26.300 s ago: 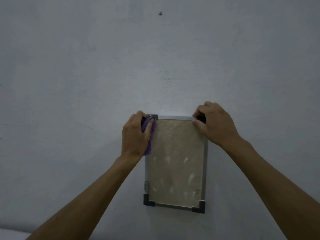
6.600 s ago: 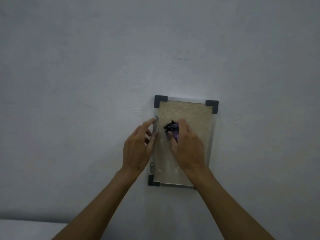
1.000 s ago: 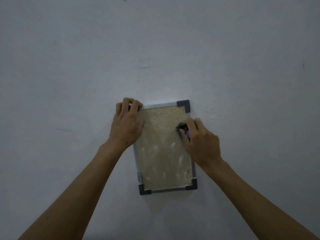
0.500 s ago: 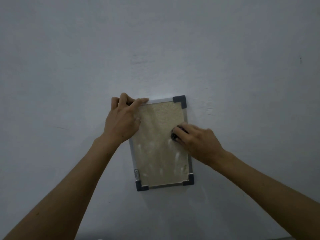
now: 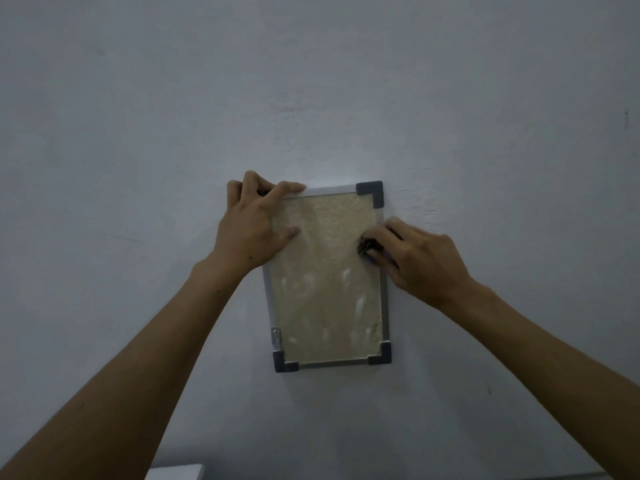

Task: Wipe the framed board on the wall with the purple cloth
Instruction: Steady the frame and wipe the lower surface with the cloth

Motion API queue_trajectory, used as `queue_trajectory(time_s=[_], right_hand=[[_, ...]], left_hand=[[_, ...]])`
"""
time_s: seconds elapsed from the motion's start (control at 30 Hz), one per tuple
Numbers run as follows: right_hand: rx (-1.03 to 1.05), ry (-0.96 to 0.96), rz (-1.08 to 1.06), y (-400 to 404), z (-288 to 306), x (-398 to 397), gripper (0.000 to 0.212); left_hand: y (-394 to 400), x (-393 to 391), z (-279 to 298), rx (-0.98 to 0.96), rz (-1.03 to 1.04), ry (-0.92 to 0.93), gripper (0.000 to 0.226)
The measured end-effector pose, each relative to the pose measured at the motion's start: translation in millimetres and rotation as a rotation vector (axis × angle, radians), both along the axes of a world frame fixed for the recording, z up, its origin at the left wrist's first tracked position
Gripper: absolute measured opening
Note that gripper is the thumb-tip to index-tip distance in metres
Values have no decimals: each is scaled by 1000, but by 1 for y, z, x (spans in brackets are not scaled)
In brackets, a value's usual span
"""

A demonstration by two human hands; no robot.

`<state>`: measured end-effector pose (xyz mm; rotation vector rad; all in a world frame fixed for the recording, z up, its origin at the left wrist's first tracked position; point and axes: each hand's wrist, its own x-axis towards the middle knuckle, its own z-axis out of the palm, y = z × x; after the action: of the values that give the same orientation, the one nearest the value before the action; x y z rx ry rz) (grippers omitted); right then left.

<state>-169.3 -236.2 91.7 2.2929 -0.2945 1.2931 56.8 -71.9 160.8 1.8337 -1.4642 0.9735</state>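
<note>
A small framed board (image 5: 325,299) hangs on the wall, with a beige surface, a silver frame and dark corner caps. White smears mark its lower half. My left hand (image 5: 254,225) grips the board's top left corner, fingers curled over the frame edge. My right hand (image 5: 414,258) presses a bunched purple cloth (image 5: 372,252) against the right edge of the board, about a third of the way down. Most of the cloth is hidden under my fingers; only a dark tuft and a sliver of purple show.
The grey-white wall (image 5: 138,133) surrounds the board on all sides. A pale flat object (image 5: 176,472) shows at the bottom edge of the view, below my left forearm.
Over the last second my right hand with the cloth slid inward across the board and back out to its right edge. My left hand stayed on the top left corner.
</note>
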Motion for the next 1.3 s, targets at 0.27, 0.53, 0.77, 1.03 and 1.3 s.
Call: queue_trajectory(time_s=[0.27,0.53,0.77,1.03,1.3], right_hand=[[-13,9,-39,-1,-22,2,26],[45,-63,-85,14,-36,7,26],[78,-131,-104,27,-55,24,22],[189,-199,-96,41,-62,40,24],[248,-287,-98,48,-66,51,24]], left_hand=[[-1,-1,-3,-18,-12,10,64],[-2,-3,-5,-32,-10,18,64],[-2,-5,-6,-43,-6,22,63],[-1,-6,-6,-45,-5,25,63],[-1,-6,-7,-46,-14,25,64]])
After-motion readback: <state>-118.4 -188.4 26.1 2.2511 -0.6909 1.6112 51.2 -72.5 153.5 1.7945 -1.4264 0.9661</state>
